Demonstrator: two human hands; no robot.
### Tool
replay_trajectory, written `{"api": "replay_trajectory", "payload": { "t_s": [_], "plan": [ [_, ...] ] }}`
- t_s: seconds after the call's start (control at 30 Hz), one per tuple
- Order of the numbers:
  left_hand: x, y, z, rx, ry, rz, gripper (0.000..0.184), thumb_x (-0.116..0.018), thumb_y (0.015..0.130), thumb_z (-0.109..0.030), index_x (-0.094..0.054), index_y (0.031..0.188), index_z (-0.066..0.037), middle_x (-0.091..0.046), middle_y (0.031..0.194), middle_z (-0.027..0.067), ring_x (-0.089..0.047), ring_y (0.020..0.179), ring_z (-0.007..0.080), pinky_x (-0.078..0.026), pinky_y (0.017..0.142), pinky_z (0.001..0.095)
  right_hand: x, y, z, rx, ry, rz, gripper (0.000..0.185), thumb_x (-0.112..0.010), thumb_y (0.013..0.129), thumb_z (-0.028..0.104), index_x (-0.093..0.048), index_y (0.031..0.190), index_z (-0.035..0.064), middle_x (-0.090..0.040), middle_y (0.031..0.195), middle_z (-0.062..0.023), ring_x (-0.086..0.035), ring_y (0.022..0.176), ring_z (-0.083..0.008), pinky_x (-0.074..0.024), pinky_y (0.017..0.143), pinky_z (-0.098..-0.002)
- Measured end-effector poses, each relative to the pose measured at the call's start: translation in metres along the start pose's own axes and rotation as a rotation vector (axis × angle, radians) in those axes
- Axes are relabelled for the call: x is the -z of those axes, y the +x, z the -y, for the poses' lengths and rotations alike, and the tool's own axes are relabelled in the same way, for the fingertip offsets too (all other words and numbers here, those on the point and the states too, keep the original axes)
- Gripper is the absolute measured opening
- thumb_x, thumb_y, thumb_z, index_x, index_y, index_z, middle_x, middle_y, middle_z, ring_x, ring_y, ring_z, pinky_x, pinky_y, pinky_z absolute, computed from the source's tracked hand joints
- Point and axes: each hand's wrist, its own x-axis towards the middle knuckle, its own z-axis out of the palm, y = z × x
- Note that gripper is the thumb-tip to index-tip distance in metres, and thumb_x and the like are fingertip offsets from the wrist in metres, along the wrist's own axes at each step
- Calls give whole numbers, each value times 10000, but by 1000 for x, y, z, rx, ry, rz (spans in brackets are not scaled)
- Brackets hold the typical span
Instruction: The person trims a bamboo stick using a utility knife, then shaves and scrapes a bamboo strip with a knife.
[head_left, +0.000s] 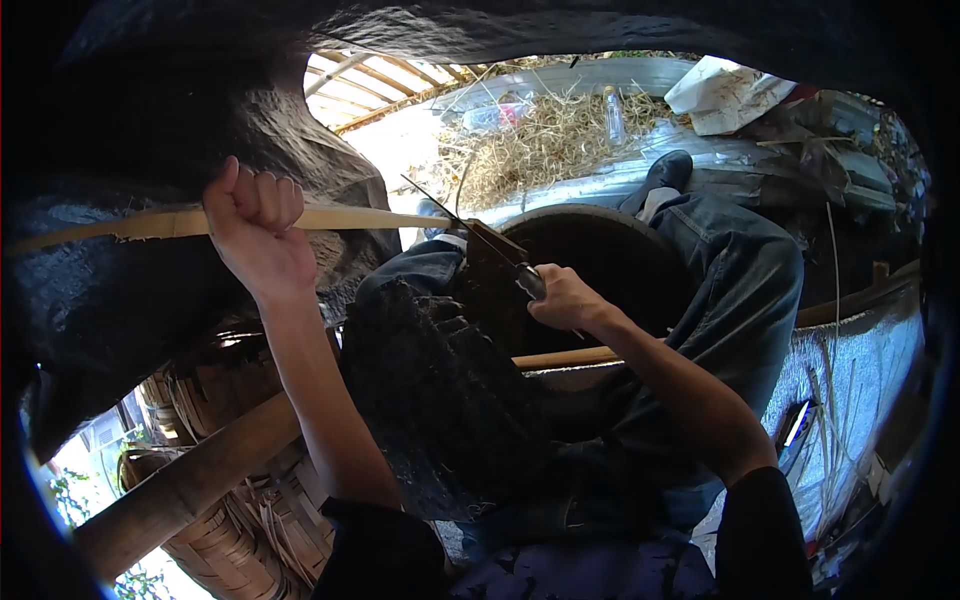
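So the pale bamboo strip (pixel 350 218) is up in the air, one end right at the knife (pixel 529 280), near the left edge of the dark round tub (pixel 575 211). Left hand's (pixel 258 225) grip is closed around the strip, right hand's (pixel 565 300) is wrapped round the knife handle. Straw (pixel 545 145) and a clear bottle (pixel 613 118) lie beyond.
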Motion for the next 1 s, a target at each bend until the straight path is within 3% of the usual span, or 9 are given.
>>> {"api": "replay_trajectory", "payload": {
  "t_s": [0.17,0.3,0.43,0.5,0.57,0.6,0.67,0.77,1.0],
  "plan": [
    [10,2,-1,21,-40,106,458,-386,920,-185,-153,527,-152,-130,457,-28,-88,433,86,-133,447,283,27,3,10,-19,-80,77,232,-552,708,73,-557,924,-10,-603,744,-169,-625,756,-291,-475,659,-376],
    [12,-1,-3,56,-58,183,459,-372,926,-181,-152,524,-155,-130,458,-28,-86,432,88,-140,456,280,36,-2,54,269,37,90,190,-553,694,59,-526,872,-3,-556,657,-146,-551,596,-258,-431,573,-375],
    [17,0,-3,49,-70,243,456,-358,930,-179,-152,524,-155,-126,460,-28,-86,433,89,-143,460,281,12,15,41,265,70,91,144,-537,694,43,-491,814,-23,-538,627,-150,-546,571,-233,-413,538,-372],
    [18,1,-4,47,-84,251,456,-354,932,-182,-152,524,-155,-126,461,-28,-85,434,89,-143,461,283,-14,29,2,229,99,13,156,-536,697,63,-514,826,-22,-559,646,-154,-568,591,-234,-430,552,-362],
    [20,-2,-5,43,-67,194,457,-351,934,-184,-150,525,-155,-126,459,-29,-83,436,91,-144,461,284,-15,40,-26,-255,-56,2,230,-556,715,112,-577,912,-4,-627,803,-210,-629,783,-339,-479,691,-380],
    [19,0,-5,38,-73,208,457,-351,934,-184,-150,525,-155,-126,459,-29,-83,436,91,-144,461,284,-7,42,-31,-252,-54,-13,230,-556,715,112,-577,912,-4,-627,803,-210,-629,783,-339,-479,691,-380],
    [20,-2,-5,34,-68,202,456,-351,933,-181,-148,525,-155,-126,460,-27,-79,440,93,-146,463,284,8,43,-35,-224,-62,62,285,-569,702,133,-585,953,0,-632,844,-220,-624,817,-346,-479,744,-375],
    [27,0,-6,51,-98,211,455,-353,933,-182,-150,527,-155,-128,462,-26,-81,444,93,-151,467,282,25,42,-15,117,17,3,253,-570,715,114,-552,930,-19,-607,765,-186,-603,730,-301,-467,679,-373],
    [41,-4,-8,29,-109,128,459,-342,932,-197,-142,521,-151,-116,453,-27,-62,454,97,-142,461,291,19,40,5,284,201,27,228,-584,701,99,-525,888,-18,-560,698,-135,-552,658,-227,-450,641,-365]
  ]
}}
